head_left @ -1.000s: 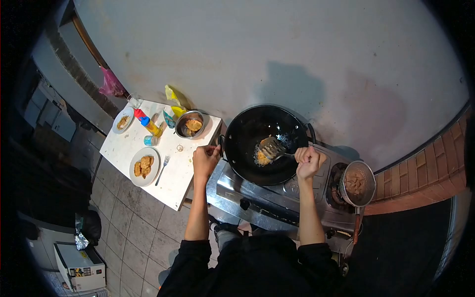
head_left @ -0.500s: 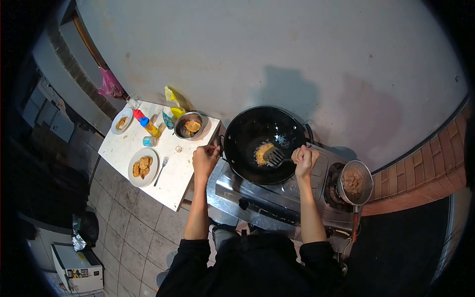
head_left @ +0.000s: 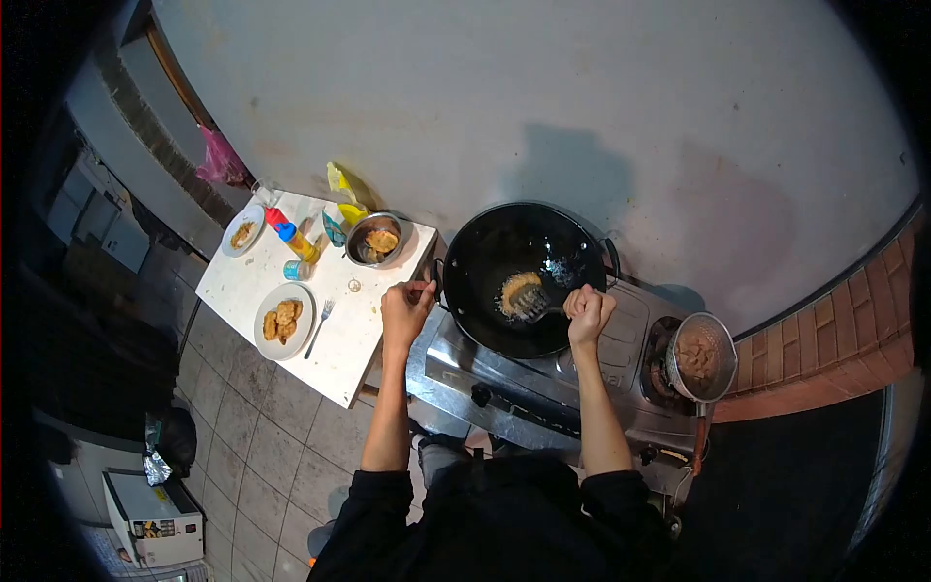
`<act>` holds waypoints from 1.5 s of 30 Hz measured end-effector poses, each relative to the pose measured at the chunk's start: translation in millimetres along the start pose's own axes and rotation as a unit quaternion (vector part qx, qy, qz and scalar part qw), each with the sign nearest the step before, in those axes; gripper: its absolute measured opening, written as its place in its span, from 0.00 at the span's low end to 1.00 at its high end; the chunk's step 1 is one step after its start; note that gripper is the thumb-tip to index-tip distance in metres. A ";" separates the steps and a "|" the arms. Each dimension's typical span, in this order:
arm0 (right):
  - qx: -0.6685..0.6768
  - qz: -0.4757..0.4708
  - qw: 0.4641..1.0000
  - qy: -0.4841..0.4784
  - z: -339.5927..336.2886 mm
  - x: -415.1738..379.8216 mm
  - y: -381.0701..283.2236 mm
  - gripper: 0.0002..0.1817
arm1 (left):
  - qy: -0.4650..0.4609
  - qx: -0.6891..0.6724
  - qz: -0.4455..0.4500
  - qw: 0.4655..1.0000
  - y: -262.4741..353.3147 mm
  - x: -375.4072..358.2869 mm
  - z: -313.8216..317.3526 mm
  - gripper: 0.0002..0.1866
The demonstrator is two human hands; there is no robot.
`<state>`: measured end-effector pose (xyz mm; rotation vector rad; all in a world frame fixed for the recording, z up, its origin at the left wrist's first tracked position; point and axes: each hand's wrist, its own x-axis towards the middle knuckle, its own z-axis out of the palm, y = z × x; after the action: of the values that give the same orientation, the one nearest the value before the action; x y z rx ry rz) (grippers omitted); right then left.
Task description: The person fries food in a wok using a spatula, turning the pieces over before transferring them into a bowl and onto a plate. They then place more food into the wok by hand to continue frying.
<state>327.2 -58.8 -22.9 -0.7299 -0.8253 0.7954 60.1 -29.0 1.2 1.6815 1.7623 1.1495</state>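
A black two-handled wok (head_left: 572, 233) sits on the left side of the gas stove (head_left: 621, 335). My left hand (head_left: 407, 308) is closed on the wok's left handle. In my right hand (head_left: 589, 315) is a black slotted spatula (head_left: 530, 303), its handle mostly hidden by my fist. The spatula's head presses on or overlaps a golden fried piece of food (head_left: 520, 283) with small bubbles around it in the wok. Clear shiny liquid, apparently oil, lies in the wok's bottom.
A pan with brown pieces (head_left: 696, 359) stands on the right burner. On the white table (head_left: 335, 376) at left are a plate of fried pieces (head_left: 284, 322), a fork (head_left: 319, 328), a metal bowl (head_left: 373, 240), sauce bottles (head_left: 298, 242) and another plate (head_left: 242, 231).
My right hand and the spatula have shifted slightly left, over the fried piece. My left hand stays on the wok handle. The whole view has shifted a little.
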 end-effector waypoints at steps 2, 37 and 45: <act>-0.008 0.004 1.000 -0.003 3.0 -4.0 5.7 0.23 | 0.014 0.012 0.015 1.000 -3.9 0.6 3.2 0.13; -0.042 0.026 0.999 0.018 -2.4 14.1 -6.4 0.24 | -0.004 0.006 0.014 1.000 -11.4 3.9 5.6 0.10; -0.048 0.034 0.998 0.014 0.1 13.4 -14.9 0.23 | -0.021 0.002 -0.002 1.000 -9.9 3.9 3.7 0.11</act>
<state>337.6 -55.1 -6.2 -0.8563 -0.8199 0.8097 56.5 -23.4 -8.0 1.6925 1.7425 1.1013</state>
